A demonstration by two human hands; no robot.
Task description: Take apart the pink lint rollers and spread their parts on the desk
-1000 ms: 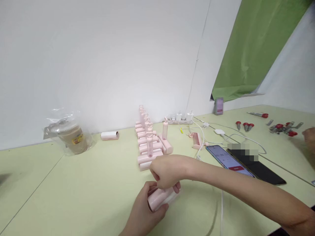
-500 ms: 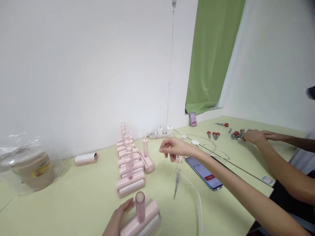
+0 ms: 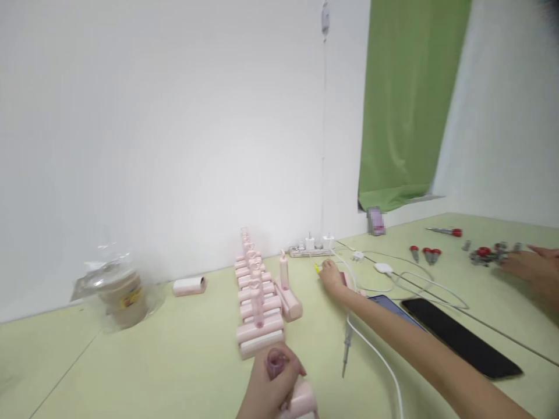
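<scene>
My left hand (image 3: pixel 271 387) is at the bottom edge, its fingers wrapped round the upright handle of a pink roller (image 3: pixel 297 402) on the pale green table (image 3: pixel 174 355). My right hand (image 3: pixel 331 276) is stretched far forward and rests on a small pink part (image 3: pixel 345 280) near the white cables; its fingers are curled, and whether it grips the part is unclear. A row of finished pink rollers (image 3: pixel 257 308) runs away from me between the hands. A small screwdriver (image 3: pixel 346 349) lies by my right forearm.
A bagged cup (image 3: pixel 117 294) and a loose pink roll (image 3: pixel 188 286) lie at the left. A power strip (image 3: pixel 312 249), white cables (image 3: pixel 393 273), two phones (image 3: pixel 458 334) and red-handled tools (image 3: pixel 425 254) are at the right, where another person's hand (image 3: pixel 526 265) rests.
My right hand has left the roller and reached out to the small pink part near the cables. My left hand now holds the roller by its handle. The view has swung.
</scene>
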